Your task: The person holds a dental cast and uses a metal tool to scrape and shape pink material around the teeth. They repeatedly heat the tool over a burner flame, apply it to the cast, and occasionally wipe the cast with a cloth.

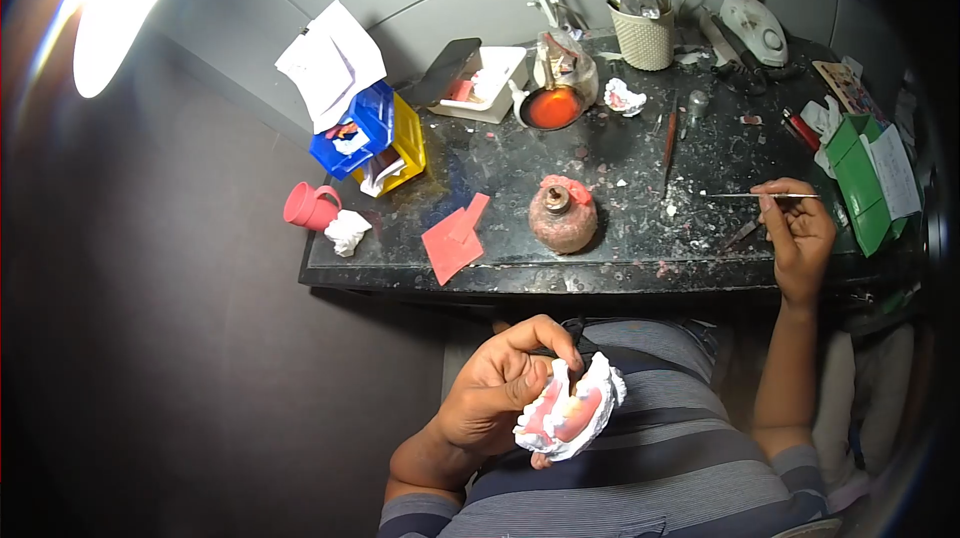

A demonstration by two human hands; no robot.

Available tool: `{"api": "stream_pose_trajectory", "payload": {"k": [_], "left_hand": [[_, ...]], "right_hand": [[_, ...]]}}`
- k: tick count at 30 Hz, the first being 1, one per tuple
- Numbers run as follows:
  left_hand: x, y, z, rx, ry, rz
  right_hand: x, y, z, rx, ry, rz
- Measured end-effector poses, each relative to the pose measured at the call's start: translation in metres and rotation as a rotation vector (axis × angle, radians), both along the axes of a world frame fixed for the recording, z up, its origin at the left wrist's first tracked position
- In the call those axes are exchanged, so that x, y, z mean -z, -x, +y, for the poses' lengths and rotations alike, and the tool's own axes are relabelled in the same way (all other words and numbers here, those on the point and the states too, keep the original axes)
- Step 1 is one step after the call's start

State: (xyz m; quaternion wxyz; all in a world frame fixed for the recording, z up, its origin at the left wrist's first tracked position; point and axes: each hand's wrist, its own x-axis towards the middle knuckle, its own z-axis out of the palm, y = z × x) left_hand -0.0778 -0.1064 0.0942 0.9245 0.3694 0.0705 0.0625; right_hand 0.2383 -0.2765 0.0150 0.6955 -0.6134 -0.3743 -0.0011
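Note:
My left hand (495, 388) is closed round a white plaster dental cast (570, 410) with pink wax on it, held in front of my striped shirt. Over the right part of the bench, my right hand (798, 233) pinches a thin metal tool (765, 196), its tip pointing left. Between the hands, on the black bench, stands a round burner (562, 220) with pink wax near its neck. Left of the burner lie flat pieces of pink wax sheet (455, 243). A reddish-brown stick tool (669, 150) lies beyond, amid white crumbs.
The black bench top (400, 248) carries a pink mug (310, 206), crumpled tissue (347, 233), blue bin (362, 133), yellow bin (408, 150), white tray (490, 86), pan with orange-red content (553, 109), woven cup (643, 41) and green box (862, 183). A bright lamp (120, 13) shines upper left.

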Motion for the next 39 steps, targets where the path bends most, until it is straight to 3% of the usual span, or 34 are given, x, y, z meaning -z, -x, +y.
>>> {"api": "stream_pose_trajectory", "payload": {"k": [14, 18, 20, 27, 29, 39], "left_hand": [[0.013, -0.012, -0.012, 0.120, 0.125, -0.034], [0.013, -0.013, -0.016, 0.033, 0.083, 0.002], [0.018, -0.014, -0.012, 0.160, 0.146, -0.099], [0.013, -0.013, -0.017, 0.169, 0.223, -0.038], [0.009, -0.014, -0.019, 0.164, 0.353, -0.010], [0.016, -0.013, -0.016, 0.145, 0.208, 0.012]], "right_hand": [[-0.001, 0.000, 0.000, 0.000, -0.024, 0.009], [-0.001, 0.001, 0.000, 0.013, -0.024, -0.007], [-0.001, 0.001, 0.000, 0.013, -0.025, -0.011], [-0.001, 0.000, 0.000, 0.007, -0.019, -0.005], [-0.001, 0.001, 0.000, 0.005, -0.017, -0.011], [0.000, 0.000, 0.000, 0.012, -0.008, -0.001]]}}
